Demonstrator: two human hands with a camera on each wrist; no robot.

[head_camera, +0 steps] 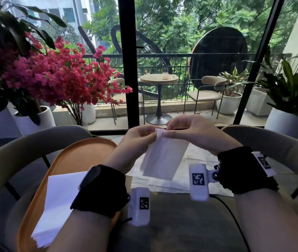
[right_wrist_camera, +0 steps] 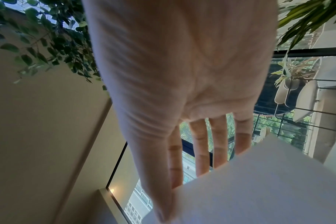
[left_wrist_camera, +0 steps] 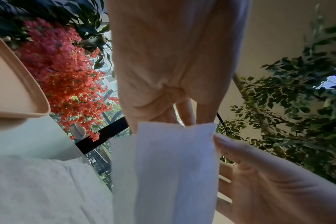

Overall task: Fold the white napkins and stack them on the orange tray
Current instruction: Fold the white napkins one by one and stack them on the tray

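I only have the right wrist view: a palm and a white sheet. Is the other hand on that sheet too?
Observer: Yes. The left hand pinches the held napkin at its top edge, beside the right hand.
Operator: Anything on the tray yet?
Observer: A folded napkin stack lies on the orange tray.
Operator: More left to fold?
Observer: Unfolded napkins lie flat under the hands.

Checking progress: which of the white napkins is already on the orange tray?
The folded napkin lying under the left forearm, on the orange tray. Another napkin hangs pinched between both hands; others lie unfolded on the table.
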